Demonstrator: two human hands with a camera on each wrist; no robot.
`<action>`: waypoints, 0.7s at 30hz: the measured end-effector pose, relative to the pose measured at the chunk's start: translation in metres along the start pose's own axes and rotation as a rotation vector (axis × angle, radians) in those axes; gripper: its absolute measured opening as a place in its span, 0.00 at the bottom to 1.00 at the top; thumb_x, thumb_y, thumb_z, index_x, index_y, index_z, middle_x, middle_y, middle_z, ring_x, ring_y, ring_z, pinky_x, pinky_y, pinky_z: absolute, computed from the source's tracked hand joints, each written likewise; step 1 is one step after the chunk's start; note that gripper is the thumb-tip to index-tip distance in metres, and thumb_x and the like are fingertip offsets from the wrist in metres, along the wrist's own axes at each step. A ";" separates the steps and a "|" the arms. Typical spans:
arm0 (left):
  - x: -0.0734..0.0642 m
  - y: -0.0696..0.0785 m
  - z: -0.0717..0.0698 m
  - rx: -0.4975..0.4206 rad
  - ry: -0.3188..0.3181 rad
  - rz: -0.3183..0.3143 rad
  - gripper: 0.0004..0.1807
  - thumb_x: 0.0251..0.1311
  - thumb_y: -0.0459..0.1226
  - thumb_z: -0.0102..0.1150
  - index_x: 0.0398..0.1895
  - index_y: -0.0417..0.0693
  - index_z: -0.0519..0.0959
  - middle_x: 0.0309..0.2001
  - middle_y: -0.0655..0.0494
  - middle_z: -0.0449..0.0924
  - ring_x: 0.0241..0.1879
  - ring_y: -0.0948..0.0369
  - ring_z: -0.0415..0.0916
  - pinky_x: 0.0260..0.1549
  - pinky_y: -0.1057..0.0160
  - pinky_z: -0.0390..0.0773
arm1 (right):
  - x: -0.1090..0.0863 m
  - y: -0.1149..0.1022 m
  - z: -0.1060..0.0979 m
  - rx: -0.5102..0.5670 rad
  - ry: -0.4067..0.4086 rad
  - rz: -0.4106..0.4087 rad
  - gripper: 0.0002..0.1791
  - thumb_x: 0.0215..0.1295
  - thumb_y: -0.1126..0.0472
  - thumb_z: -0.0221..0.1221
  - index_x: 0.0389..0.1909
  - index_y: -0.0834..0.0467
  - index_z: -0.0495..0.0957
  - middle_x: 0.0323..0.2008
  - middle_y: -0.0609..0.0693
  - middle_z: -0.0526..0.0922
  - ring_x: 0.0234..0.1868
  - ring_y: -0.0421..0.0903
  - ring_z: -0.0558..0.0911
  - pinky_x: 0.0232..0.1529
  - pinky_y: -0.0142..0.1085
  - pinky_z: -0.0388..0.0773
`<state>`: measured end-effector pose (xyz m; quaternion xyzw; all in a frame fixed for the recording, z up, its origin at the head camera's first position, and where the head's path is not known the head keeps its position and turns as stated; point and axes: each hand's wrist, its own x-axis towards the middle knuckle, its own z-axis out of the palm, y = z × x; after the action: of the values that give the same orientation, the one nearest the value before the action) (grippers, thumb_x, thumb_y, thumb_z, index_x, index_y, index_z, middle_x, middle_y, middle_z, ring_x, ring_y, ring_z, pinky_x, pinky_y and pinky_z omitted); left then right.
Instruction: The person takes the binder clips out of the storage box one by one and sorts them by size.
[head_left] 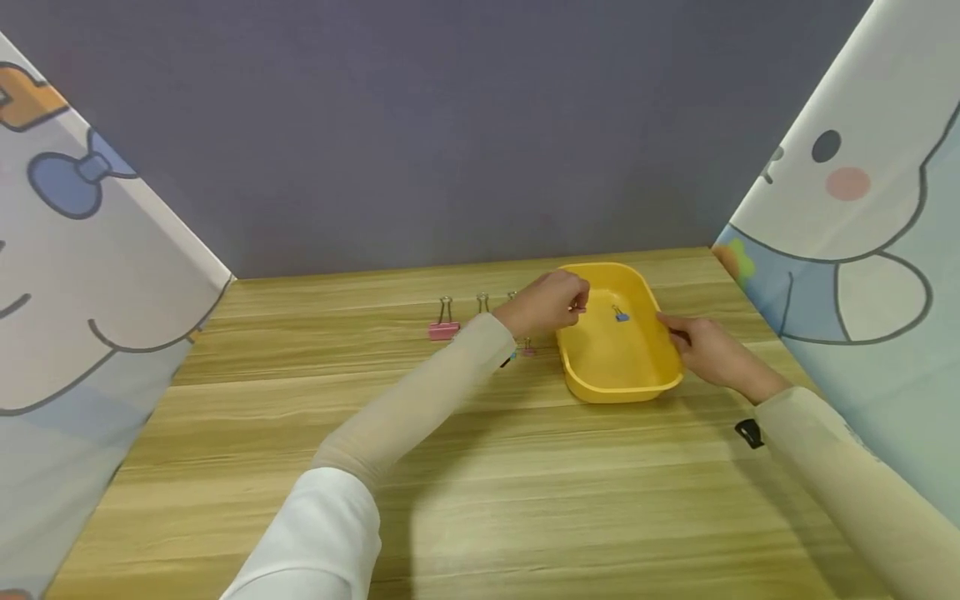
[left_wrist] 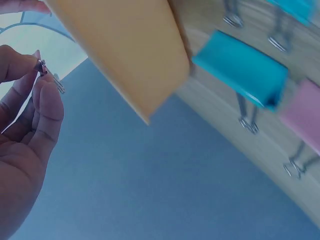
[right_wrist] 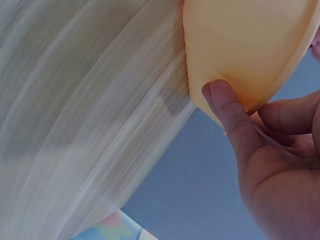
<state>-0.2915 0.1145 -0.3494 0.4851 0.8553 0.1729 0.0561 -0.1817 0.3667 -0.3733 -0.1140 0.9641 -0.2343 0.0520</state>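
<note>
My left hand is over the left rim of a yellow plastic tray. In the left wrist view its thumb and fingertips pinch a small pink binder clip with silver wire handles. A small blue binder clip lies inside the tray. On the opposite side my right hand grips the tray's right edge, its thumb against the outer wall in the right wrist view.
Left of the tray, binder clips stand on the wood-grain table: a large pink one, a teal one and smaller ones, partly hidden behind my left arm. A grey panel rises behind; cartoon-printed cloth borders both sides.
</note>
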 end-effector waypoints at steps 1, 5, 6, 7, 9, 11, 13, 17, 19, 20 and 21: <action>-0.003 -0.002 -0.002 0.004 0.001 -0.002 0.04 0.61 0.32 0.59 0.38 0.43 0.80 0.33 0.61 0.75 0.31 0.63 0.68 0.32 0.69 0.69 | 0.000 0.000 0.000 0.003 -0.004 0.001 0.24 0.70 0.70 0.47 0.65 0.74 0.59 0.58 0.73 0.67 0.52 0.63 0.75 0.44 0.50 0.73; -0.015 -0.009 -0.006 0.018 0.010 -0.009 0.03 0.61 0.32 0.58 0.36 0.43 0.80 0.32 0.60 0.75 0.31 0.62 0.67 0.33 0.68 0.69 | 0.001 0.003 -0.001 0.001 0.001 -0.011 0.24 0.70 0.70 0.47 0.64 0.75 0.60 0.58 0.73 0.67 0.50 0.61 0.75 0.44 0.50 0.73; -0.018 -0.011 -0.007 0.021 0.013 -0.008 0.03 0.61 0.32 0.58 0.36 0.44 0.80 0.32 0.59 0.75 0.31 0.62 0.67 0.33 0.68 0.69 | 0.001 0.004 -0.002 -0.001 0.006 -0.014 0.23 0.70 0.70 0.47 0.64 0.75 0.60 0.57 0.74 0.67 0.50 0.61 0.76 0.44 0.50 0.73; -0.020 -0.013 -0.007 0.023 0.017 -0.005 0.02 0.61 0.32 0.58 0.35 0.43 0.79 0.32 0.59 0.75 0.31 0.62 0.67 0.32 0.68 0.69 | 0.001 0.005 -0.002 -0.004 0.012 -0.018 0.23 0.69 0.71 0.48 0.63 0.75 0.61 0.57 0.74 0.68 0.48 0.60 0.76 0.43 0.50 0.73; -0.024 -0.016 -0.007 0.024 0.026 0.001 0.02 0.61 0.32 0.58 0.35 0.42 0.79 0.32 0.58 0.76 0.30 0.62 0.67 0.32 0.68 0.69 | 0.001 0.007 -0.003 -0.015 0.024 -0.022 0.23 0.69 0.71 0.48 0.63 0.76 0.61 0.56 0.74 0.68 0.45 0.58 0.77 0.41 0.48 0.73; -0.027 -0.018 -0.007 0.030 0.040 0.009 0.03 0.61 0.32 0.57 0.33 0.42 0.79 0.31 0.57 0.76 0.29 0.62 0.67 0.31 0.68 0.68 | 0.000 0.009 -0.004 -0.023 0.038 -0.025 0.23 0.68 0.72 0.49 0.62 0.76 0.62 0.56 0.74 0.69 0.43 0.58 0.77 0.40 0.48 0.73; -0.032 -0.021 -0.007 0.029 0.053 0.009 0.02 0.61 0.32 0.57 0.32 0.43 0.79 0.30 0.57 0.76 0.29 0.63 0.67 0.30 0.68 0.68 | 0.000 0.012 -0.004 -0.029 0.045 -0.028 0.23 0.68 0.72 0.49 0.62 0.76 0.62 0.55 0.74 0.69 0.44 0.59 0.77 0.40 0.49 0.74; -0.044 -0.028 -0.010 -0.006 0.065 -0.021 0.02 0.61 0.31 0.57 0.32 0.46 0.78 0.30 0.58 0.75 0.29 0.62 0.67 0.30 0.68 0.69 | -0.001 0.015 -0.005 -0.042 0.045 -0.014 0.23 0.68 0.71 0.49 0.62 0.75 0.63 0.55 0.74 0.69 0.40 0.56 0.77 0.37 0.45 0.73; -0.051 -0.032 -0.012 -0.022 0.065 -0.041 0.02 0.61 0.32 0.57 0.34 0.46 0.78 0.31 0.59 0.75 0.29 0.63 0.67 0.30 0.68 0.70 | -0.002 0.016 -0.006 -0.047 0.035 -0.003 0.23 0.68 0.71 0.48 0.62 0.75 0.62 0.56 0.74 0.69 0.36 0.53 0.76 0.34 0.42 0.72; -0.055 -0.034 -0.014 -0.031 0.068 -0.051 0.02 0.61 0.31 0.57 0.34 0.47 0.78 0.32 0.59 0.75 0.29 0.62 0.67 0.30 0.67 0.70 | -0.002 0.016 -0.007 -0.048 0.030 0.001 0.23 0.68 0.71 0.48 0.63 0.75 0.62 0.55 0.74 0.69 0.33 0.52 0.75 0.33 0.41 0.71; -0.058 -0.037 -0.016 -0.036 0.071 -0.058 0.02 0.61 0.31 0.57 0.35 0.46 0.79 0.32 0.59 0.75 0.29 0.62 0.67 0.30 0.67 0.70 | -0.001 0.015 -0.007 -0.052 0.027 0.003 0.23 0.68 0.70 0.48 0.63 0.75 0.62 0.55 0.74 0.69 0.33 0.51 0.74 0.32 0.41 0.70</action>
<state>-0.2951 0.0439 -0.3514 0.4528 0.8672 0.2035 0.0395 -0.1844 0.3835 -0.3741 -0.1105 0.9707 -0.2104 0.0364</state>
